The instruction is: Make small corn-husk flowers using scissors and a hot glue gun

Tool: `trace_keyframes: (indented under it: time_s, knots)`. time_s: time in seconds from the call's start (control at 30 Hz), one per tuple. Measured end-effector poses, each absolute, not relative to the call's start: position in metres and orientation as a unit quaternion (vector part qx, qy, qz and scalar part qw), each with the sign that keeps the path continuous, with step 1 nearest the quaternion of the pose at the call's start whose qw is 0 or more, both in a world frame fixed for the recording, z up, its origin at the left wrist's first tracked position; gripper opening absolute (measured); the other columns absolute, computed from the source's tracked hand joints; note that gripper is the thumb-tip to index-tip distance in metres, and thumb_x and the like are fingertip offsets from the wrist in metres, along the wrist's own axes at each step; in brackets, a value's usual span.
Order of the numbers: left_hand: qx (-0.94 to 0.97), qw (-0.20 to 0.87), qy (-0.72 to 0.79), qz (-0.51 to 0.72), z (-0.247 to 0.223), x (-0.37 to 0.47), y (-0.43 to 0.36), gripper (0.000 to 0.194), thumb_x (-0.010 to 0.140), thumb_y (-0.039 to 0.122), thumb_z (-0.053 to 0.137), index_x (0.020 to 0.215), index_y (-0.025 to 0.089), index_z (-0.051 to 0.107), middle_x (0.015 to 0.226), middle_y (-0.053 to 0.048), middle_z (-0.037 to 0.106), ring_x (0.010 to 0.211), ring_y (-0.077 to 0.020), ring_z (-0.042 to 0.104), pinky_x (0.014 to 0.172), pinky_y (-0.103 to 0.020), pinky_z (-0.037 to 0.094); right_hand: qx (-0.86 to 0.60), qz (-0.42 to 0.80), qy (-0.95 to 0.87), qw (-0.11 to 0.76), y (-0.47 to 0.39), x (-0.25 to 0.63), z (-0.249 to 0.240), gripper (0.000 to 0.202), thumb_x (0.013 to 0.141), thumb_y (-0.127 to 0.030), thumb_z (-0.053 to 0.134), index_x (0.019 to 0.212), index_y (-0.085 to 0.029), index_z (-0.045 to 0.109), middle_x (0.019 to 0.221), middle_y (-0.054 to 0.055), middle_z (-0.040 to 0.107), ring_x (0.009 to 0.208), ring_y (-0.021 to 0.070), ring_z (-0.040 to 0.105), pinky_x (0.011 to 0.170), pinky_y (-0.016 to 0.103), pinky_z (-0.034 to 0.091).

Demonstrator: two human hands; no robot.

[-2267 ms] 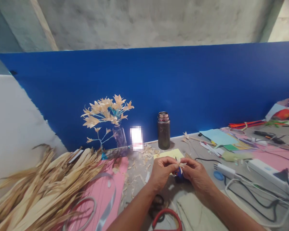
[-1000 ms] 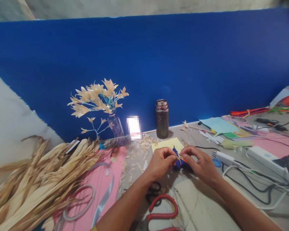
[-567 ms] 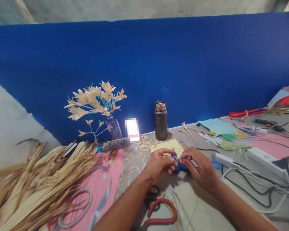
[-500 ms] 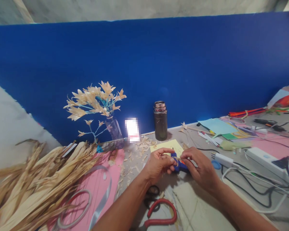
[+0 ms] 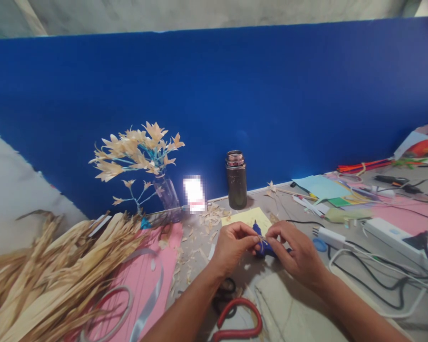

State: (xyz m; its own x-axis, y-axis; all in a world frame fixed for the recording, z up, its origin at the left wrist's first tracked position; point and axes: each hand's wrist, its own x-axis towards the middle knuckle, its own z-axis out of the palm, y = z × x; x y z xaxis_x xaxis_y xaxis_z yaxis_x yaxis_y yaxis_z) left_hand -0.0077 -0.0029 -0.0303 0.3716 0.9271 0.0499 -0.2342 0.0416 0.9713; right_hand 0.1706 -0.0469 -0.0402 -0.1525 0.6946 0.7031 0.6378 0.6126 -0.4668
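My left hand [image 5: 235, 244] and my right hand [image 5: 292, 247] meet fingertip to fingertip at the middle of the desk. Both are pinched around a small, thin, pale piece, too small to make out well. Just behind and below the fingertips lies a blue glue gun [image 5: 267, 250], its dark nozzle pointing away over a yellow paper [image 5: 246, 216]. In front of my left hand are black-handled scissors [image 5: 224, 299] and a red-handled tool [image 5: 238, 334].
Dried husks [image 5: 57, 280] and pink paper [image 5: 164, 275] cover the left. Husk flowers [image 5: 135, 149] stand in a clear bottle [image 5: 166, 192]. A dark flask [image 5: 237, 183] stands behind my hands. A white power strip [image 5: 395, 235] and cables lie right.
The fingertips have drawn closer together around the small piece, and more of the glue gun shows between and behind them. The view has shifted slightly.
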Motion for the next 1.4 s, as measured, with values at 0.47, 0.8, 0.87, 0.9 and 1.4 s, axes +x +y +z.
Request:
trace_keyframes:
  time_s: [0.47, 0.8, 0.87, 0.9, 1.4]
  knots:
    - [0.546, 0.611, 0.348, 0.455, -0.0252, -0.0058, -0.0052, 0.017, 0.066, 0.022, 0.079, 0.079, 0.012, 0.074, 0.058, -0.001, 0.067, 0.050, -0.0109, 0.057, 0.053, -0.023, 0.045, -0.451, 0.060, -0.763, 0.459, -0.0475, 0.1693, -0.0380, 0.016, 0.096, -0.023, 0.051, 0.085, -0.021, 0.062, 0.075, 0.002, 0.064, 0.067, 0.0165, 0.057, 0.063, 0.028, 0.043]
    - [0.524, 0.675, 0.332, 0.401, -0.0289, -0.0103, -0.0040, 0.020, 0.064, 0.025, 0.083, 0.074, 0.011, 0.071, 0.060, -0.004, 0.070, 0.052, -0.0108, 0.059, 0.053, -0.021, 0.044, -0.437, 0.069, -0.772, 0.456, -0.0466, 0.1694, -0.0378, 0.013, 0.096, -0.021, 0.052, 0.085, -0.021, 0.060, 0.076, 0.002, 0.063, 0.068, 0.0164, 0.056, 0.064, 0.028, 0.042]
    - [0.497, 0.701, 0.329, 0.391, -0.0289, -0.0105, -0.0043, 0.024, 0.061, 0.025, 0.085, 0.074, 0.011, 0.070, 0.060, -0.004, 0.070, 0.051, -0.0110, 0.060, 0.053, -0.022, 0.045, -0.434, 0.067, -0.774, 0.456, -0.0463, 0.1695, -0.0382, 0.013, 0.095, -0.020, 0.052, 0.085, -0.021, 0.059, 0.076, 0.001, 0.063, 0.067, 0.0163, 0.056, 0.064, 0.028, 0.042]
    - [0.483, 0.712, 0.329, 0.389, -0.0289, -0.0106, -0.0043, 0.025, 0.060, 0.024, 0.086, 0.074, 0.012, 0.069, 0.060, -0.004, 0.070, 0.050, -0.0111, 0.060, 0.052, -0.022, 0.045, -0.433, 0.066, -0.775, 0.455, -0.0462, 0.1695, -0.0384, 0.013, 0.095, -0.019, 0.052, 0.085, -0.021, 0.059, 0.077, 0.001, 0.063, 0.067, 0.0163, 0.056, 0.064, 0.028, 0.041]
    - [0.512, 0.641, 0.337, 0.463, -0.0286, -0.0043, -0.0080, 0.021, 0.065, 0.021, 0.083, 0.072, 0.015, 0.065, 0.059, -0.001, 0.067, 0.054, -0.0119, 0.061, 0.057, -0.023, 0.047, -0.498, 0.147, -0.679, 0.519, -0.0436, 0.1630, -0.0440, 0.013, 0.093, -0.027, 0.053, 0.085, -0.021, 0.062, 0.079, 0.002, 0.067, 0.072, 0.0182, 0.063, 0.067, 0.028, 0.046]
